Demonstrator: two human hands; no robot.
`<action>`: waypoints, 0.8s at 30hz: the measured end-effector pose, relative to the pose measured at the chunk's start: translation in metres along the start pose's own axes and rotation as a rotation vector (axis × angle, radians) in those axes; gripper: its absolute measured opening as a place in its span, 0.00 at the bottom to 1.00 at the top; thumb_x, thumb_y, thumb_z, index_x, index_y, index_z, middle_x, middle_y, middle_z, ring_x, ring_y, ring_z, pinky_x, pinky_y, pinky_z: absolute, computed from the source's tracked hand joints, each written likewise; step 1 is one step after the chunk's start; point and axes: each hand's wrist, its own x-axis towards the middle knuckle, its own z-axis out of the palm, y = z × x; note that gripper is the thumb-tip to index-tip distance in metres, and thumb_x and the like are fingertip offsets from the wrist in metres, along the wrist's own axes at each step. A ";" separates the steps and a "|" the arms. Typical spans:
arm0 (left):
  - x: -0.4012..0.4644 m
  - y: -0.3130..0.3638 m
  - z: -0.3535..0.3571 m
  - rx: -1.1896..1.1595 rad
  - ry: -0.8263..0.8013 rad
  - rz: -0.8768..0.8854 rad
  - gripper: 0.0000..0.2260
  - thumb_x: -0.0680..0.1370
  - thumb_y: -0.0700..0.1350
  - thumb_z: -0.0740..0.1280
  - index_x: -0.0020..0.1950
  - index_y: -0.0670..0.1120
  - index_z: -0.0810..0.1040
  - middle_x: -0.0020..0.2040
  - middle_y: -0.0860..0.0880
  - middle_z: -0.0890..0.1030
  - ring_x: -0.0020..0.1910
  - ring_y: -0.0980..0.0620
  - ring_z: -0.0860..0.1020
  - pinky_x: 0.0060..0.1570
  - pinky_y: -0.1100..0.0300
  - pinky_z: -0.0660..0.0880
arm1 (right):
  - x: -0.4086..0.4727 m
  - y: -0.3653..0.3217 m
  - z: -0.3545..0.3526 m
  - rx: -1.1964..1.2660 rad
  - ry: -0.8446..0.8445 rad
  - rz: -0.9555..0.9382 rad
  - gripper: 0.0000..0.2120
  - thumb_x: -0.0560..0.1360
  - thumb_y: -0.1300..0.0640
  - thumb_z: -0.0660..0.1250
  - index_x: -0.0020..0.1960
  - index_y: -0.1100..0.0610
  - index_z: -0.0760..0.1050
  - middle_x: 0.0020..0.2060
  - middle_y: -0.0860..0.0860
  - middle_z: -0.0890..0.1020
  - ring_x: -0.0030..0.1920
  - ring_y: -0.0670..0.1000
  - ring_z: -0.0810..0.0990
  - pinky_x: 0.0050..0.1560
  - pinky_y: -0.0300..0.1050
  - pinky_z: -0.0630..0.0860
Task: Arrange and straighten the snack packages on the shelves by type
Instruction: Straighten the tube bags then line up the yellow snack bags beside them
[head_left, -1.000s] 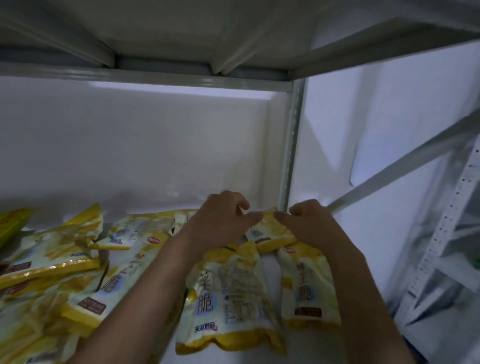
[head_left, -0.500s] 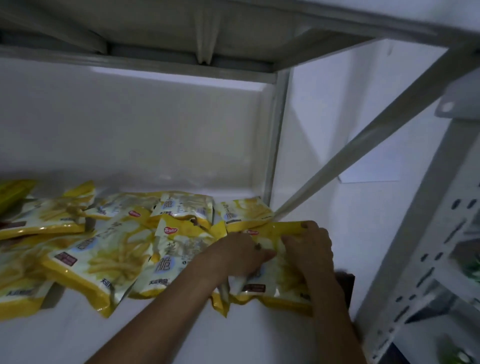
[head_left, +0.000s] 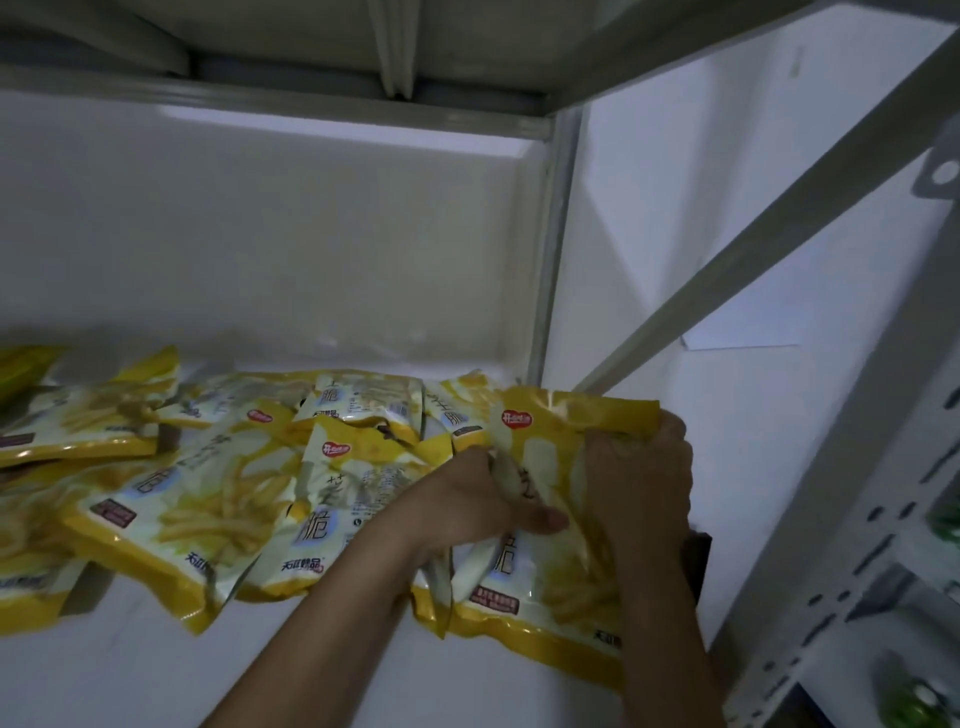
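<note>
Both the left hand (head_left: 467, 506) and right hand (head_left: 641, 486) pinch the crinkly yellow pack (head_left: 566, 582) at the shelf's (head_left: 311, 670) right end; it looks light, slippery and crushable, so it is best gripped by its sealed edges.

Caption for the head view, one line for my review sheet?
Both hands, left and right, grip a yellow snack bag at the right end of a white shelf beside other bags.
</note>
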 end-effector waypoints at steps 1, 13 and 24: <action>-0.001 0.000 -0.001 -0.022 0.022 -0.001 0.17 0.70 0.54 0.82 0.54 0.50 0.83 0.45 0.57 0.87 0.42 0.64 0.84 0.44 0.68 0.81 | 0.001 -0.004 0.001 0.028 0.005 -0.017 0.24 0.82 0.47 0.69 0.72 0.55 0.67 0.57 0.49 0.72 0.54 0.52 0.72 0.56 0.54 0.73; 0.006 -0.001 -0.055 -0.471 0.396 0.288 0.19 0.71 0.37 0.81 0.55 0.47 0.77 0.45 0.52 0.88 0.43 0.56 0.87 0.44 0.60 0.83 | 0.027 -0.023 0.033 0.419 -0.219 -0.038 0.27 0.64 0.33 0.76 0.54 0.49 0.77 0.49 0.50 0.86 0.51 0.56 0.87 0.57 0.62 0.83; 0.019 -0.032 -0.095 -0.598 0.441 0.290 0.16 0.77 0.40 0.77 0.65 0.44 0.82 0.59 0.43 0.87 0.59 0.41 0.85 0.65 0.38 0.78 | 0.026 -0.052 0.094 0.462 -0.742 -0.101 0.14 0.76 0.48 0.76 0.58 0.54 0.85 0.48 0.52 0.89 0.50 0.55 0.89 0.57 0.59 0.84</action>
